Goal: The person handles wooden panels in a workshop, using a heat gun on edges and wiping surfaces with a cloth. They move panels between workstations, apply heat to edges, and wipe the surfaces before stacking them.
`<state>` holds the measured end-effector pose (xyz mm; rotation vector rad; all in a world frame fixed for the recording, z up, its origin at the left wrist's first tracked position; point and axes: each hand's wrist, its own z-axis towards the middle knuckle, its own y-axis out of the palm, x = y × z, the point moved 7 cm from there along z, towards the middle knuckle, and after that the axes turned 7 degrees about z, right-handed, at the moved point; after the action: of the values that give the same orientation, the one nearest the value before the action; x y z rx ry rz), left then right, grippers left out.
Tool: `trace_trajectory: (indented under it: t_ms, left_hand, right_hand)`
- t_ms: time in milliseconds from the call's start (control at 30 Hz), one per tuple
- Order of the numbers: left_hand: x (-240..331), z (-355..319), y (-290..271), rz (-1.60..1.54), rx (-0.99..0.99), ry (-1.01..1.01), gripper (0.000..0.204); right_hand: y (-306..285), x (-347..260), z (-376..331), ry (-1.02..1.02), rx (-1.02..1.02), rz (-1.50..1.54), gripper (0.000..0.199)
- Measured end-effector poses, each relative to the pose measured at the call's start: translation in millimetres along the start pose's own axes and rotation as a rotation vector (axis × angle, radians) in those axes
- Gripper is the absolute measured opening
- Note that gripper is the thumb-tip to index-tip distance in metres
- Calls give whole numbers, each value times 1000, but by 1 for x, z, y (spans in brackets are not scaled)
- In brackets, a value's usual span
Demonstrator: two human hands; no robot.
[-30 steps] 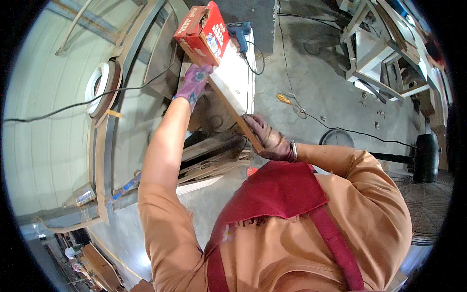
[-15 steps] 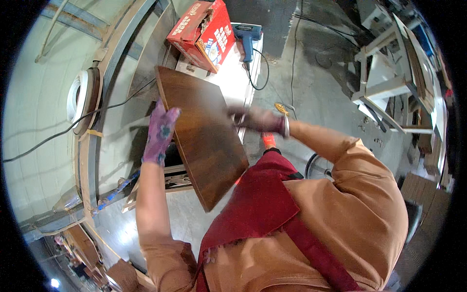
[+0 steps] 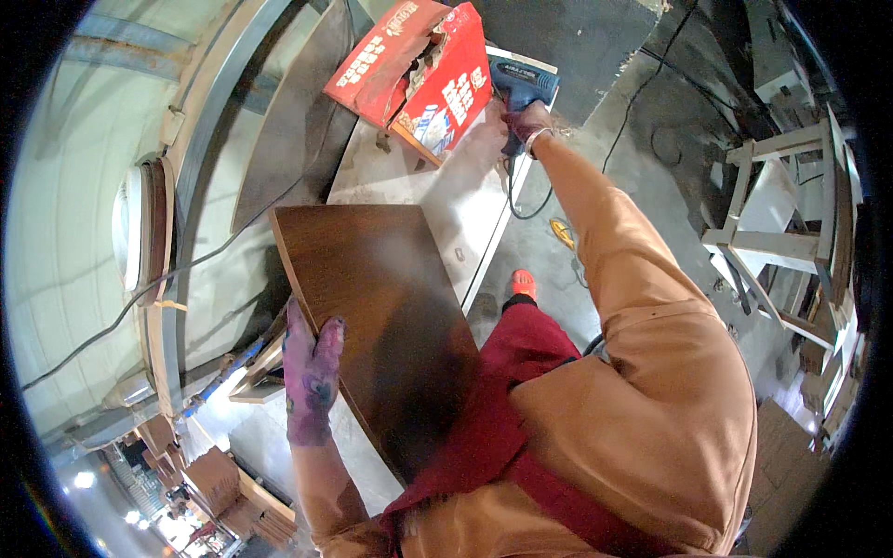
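Head view: left hand (image 3: pixel 312 377), in a purple patterned glove, was part open, thumb and fingers spread in a V at the long left edge of the brown board (image 3: pixel 381 316). Thumb tip lapped onto the face; couldn't tell if the fingers pressed the back. Left forearm came up from the lower edge, nearly upright in frame, fingers pointing away from the body.

Right hand (image 3: pixel 527 126), also gloved, was on the handle of the blue heat gun (image 3: pixel 523 82). Fingers partly hidden and blurred, so couldn't tell how tightly they had closed. Right arm reached far forward, almost straight, wrist over the far end of the white panel (image 3: pixel 474 232).

Board sat brown face up, its near end at the maroon apron (image 3: pixel 521 353). Gun was just beside the red box (image 3: pixel 456 93), well apart from the board.
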<state>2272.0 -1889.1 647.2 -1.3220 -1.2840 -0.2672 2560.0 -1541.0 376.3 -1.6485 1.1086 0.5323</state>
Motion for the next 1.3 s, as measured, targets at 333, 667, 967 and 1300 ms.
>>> trace_trajectory:
  t_ms: [333, 667, 967, 1300]
  left_hand:
    - [17, 4, 3, 431, -98, 145, 55]
    - [10, 2, 15, 240, -87, 132, 56]
    - [107, -32, 37, 839, 277, 691, 57]
    - [74, -23, 27, 423, 175, 559, 55]
  right_hand:
    - [-36, 66, 37, -47, -88, 787, 37]
    - [-175, -16, -144, -122, -642, 1179, 52]
    - [-180, -21, -245, 44, -1093, 994, 64]
    - [-144, -94, -295, -49, -1197, 741, 71]
